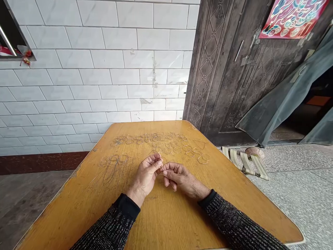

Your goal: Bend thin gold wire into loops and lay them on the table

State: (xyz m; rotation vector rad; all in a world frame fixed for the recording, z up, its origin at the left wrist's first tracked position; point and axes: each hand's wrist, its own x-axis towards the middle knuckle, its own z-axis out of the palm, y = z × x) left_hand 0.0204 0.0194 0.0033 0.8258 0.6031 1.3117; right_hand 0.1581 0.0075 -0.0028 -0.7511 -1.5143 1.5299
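My left hand (146, 175) is closed in a pinch on a piece of thin wire (161, 167) above the middle of the table. From the right, my right hand (180, 177) pinches the same wire, its fingertips almost touching the left ones. Part of the wire is hidden by the fingers, and its full shape is hard to make out. Just beyond the hands lie several flower-like shapes of looped wire (177, 148). A long row of similar wire loops (147, 138) stretches across the far part of the table.
The yellow wooden table (166, 225) narrows toward a white tiled wall (117, 73). Left of my hands lies a bunch of looped wires (114, 159) with long loose ends. To the right are a dark carved door (215, 69), a grey curtain (286, 93) and a low strapped seat (246, 161).
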